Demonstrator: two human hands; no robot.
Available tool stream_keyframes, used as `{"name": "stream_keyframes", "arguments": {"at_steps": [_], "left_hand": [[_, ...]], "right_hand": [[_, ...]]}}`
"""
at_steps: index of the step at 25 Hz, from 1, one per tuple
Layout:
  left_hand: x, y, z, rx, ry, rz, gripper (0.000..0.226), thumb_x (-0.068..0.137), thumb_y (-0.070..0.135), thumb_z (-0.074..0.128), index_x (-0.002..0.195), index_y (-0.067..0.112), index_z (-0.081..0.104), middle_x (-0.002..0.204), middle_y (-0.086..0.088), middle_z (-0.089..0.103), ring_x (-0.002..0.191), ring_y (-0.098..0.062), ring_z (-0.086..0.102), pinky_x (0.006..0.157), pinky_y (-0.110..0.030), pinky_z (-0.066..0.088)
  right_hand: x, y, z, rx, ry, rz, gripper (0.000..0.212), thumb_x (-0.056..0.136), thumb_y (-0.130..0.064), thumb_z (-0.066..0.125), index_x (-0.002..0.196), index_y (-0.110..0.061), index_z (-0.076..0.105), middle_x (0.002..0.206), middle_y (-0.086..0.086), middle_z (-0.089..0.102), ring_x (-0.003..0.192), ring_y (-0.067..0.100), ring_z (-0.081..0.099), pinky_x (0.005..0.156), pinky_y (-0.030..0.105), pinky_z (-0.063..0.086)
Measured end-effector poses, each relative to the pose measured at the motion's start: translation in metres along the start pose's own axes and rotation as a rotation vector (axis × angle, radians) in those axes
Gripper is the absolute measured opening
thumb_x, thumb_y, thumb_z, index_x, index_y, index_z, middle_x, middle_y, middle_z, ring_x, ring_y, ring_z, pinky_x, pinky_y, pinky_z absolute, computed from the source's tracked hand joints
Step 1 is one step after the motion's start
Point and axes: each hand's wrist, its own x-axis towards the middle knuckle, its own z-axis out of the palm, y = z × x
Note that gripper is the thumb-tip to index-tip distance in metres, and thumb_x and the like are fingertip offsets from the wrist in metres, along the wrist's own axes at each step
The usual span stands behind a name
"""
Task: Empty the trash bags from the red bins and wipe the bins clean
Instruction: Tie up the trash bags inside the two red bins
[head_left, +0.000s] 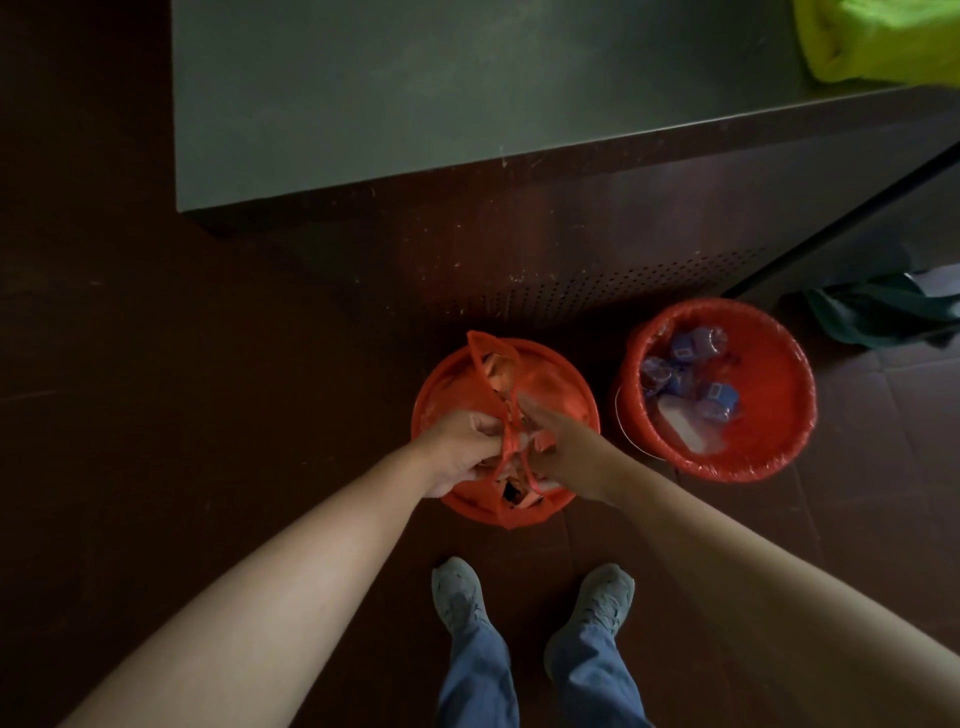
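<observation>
Two red bins stand on the dark floor in front of me. The near left bin (441, 384) holds a red trash bag (493, 353) with orange scraps inside. My left hand (457, 449) and my right hand (566, 452) both grip the bag's gathered handles over the bin's middle, fingers curled round the twisted plastic. One handle loop sticks up at the bin's far rim. The right bin (779, 395) is lined with a red bag and holds blue and clear wrappers (685, 384).
A grey table (415, 93) stands beyond the bins, with a yellow-green bag (883, 36) on its far right corner. A dark green cloth (883, 312) lies on the floor at right. My shoes (530, 597) are just behind the left bin.
</observation>
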Motion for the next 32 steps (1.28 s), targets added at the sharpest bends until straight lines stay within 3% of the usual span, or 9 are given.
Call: {"name": "stream_keyframes", "arguments": {"at_steps": [4, 7, 9, 12, 16, 23, 25, 29, 32], "left_hand": [[0.000, 0.005, 0.001, -0.025, 0.019, 0.008, 0.023, 0.070, 0.035, 0.087, 0.085, 0.019, 0.078, 0.082, -0.002, 0.074, 0.075, -0.010, 0.071, 0.073, -0.031, 0.056], [0.000, 0.008, -0.003, 0.052, 0.097, 0.019, 0.016, 0.080, 0.023, 0.084, 0.072, 0.022, 0.070, 0.070, 0.001, 0.066, 0.068, -0.010, 0.065, 0.072, -0.029, 0.057], [0.002, 0.009, -0.009, 0.157, 0.190, 0.039, 0.026, 0.082, 0.017, 0.079, 0.064, 0.024, 0.062, 0.059, 0.006, 0.060, 0.060, -0.008, 0.060, 0.067, -0.026, 0.058], [0.006, 0.011, -0.026, 0.412, 0.437, 0.089, 0.023, 0.081, 0.022, 0.074, 0.065, 0.020, 0.058, 0.057, 0.010, 0.060, 0.059, -0.010, 0.060, 0.051, -0.022, 0.048], [0.017, 0.007, -0.045, 0.699, 0.678, -0.007, 0.019, 0.082, 0.036, 0.070, 0.075, 0.021, 0.062, 0.081, 0.001, 0.069, 0.077, -0.019, 0.067, 0.068, -0.032, 0.057], [0.055, -0.025, -0.061, 0.732, 0.828, -0.113, 0.022, 0.083, 0.043, 0.067, 0.092, 0.023, 0.065, 0.098, -0.004, 0.067, 0.091, -0.029, 0.066, 0.069, -0.038, 0.054], [0.069, -0.037, -0.069, 0.684, 0.852, -0.100, 0.016, 0.083, 0.042, 0.068, 0.089, 0.028, 0.063, 0.098, 0.000, 0.065, 0.091, -0.025, 0.064, 0.067, -0.036, 0.051], [0.099, -0.067, -0.084, 0.557, 0.875, -0.125, 0.014, 0.084, 0.047, 0.067, 0.088, 0.034, 0.063, 0.101, 0.003, 0.067, 0.094, -0.023, 0.065, 0.078, -0.040, 0.057], [0.113, -0.086, -0.088, 0.408, 0.889, -0.143, 0.016, 0.088, 0.048, 0.064, 0.093, 0.033, 0.068, 0.104, -0.001, 0.071, 0.094, -0.025, 0.068, 0.083, -0.042, 0.059]], "right_hand": [[0.012, -0.003, 0.005, 0.082, -0.087, 0.070, 0.064, 0.092, 0.006, 0.056, 0.140, -0.036, 0.050, 0.109, 0.003, 0.071, 0.089, 0.018, 0.075, 0.072, 0.035, 0.063], [0.020, -0.003, 0.005, -0.059, 0.017, 0.077, 0.025, 0.092, -0.001, 0.062, 0.104, -0.023, 0.063, 0.095, 0.006, 0.070, 0.072, 0.014, 0.073, 0.066, 0.036, 0.063], [0.022, 0.002, 0.003, -0.293, 0.117, 0.034, 0.006, 0.095, -0.019, 0.064, 0.101, -0.019, 0.066, 0.094, 0.002, 0.069, 0.075, 0.014, 0.068, 0.072, 0.037, 0.060], [0.020, 0.012, -0.006, -0.478, 0.277, 0.051, 0.023, 0.096, -0.039, 0.060, 0.111, -0.026, 0.070, 0.096, -0.008, 0.067, 0.086, 0.015, 0.064, 0.070, 0.033, 0.052], [0.021, 0.038, -0.018, -0.499, 0.446, 0.232, 0.016, 0.091, -0.038, 0.057, 0.079, -0.028, 0.063, 0.086, -0.005, 0.058, 0.080, 0.021, 0.060, 0.061, 0.030, 0.040], [0.049, 0.086, -0.025, 0.150, 0.761, 0.544, 0.033, 0.091, -0.031, 0.063, 0.064, -0.010, 0.064, 0.064, 0.006, 0.064, 0.071, 0.030, 0.063, 0.061, 0.034, 0.048], [0.057, 0.104, -0.026, 0.431, 0.842, 0.637, 0.023, 0.089, -0.020, 0.061, 0.070, -0.006, 0.064, 0.070, 0.014, 0.064, 0.065, 0.031, 0.062, 0.062, 0.042, 0.054], [0.071, 0.133, -0.018, 0.923, 0.995, 0.798, 0.010, 0.087, 0.001, 0.049, 0.084, 0.000, 0.058, 0.073, 0.013, 0.061, 0.050, 0.020, 0.059, 0.047, 0.030, 0.049], [0.080, 0.144, -0.020, 1.120, 0.897, 0.777, 0.017, 0.095, 0.002, 0.043, 0.100, 0.000, 0.059, 0.079, 0.008, 0.057, 0.053, 0.017, 0.061, 0.043, 0.024, 0.050]]}}
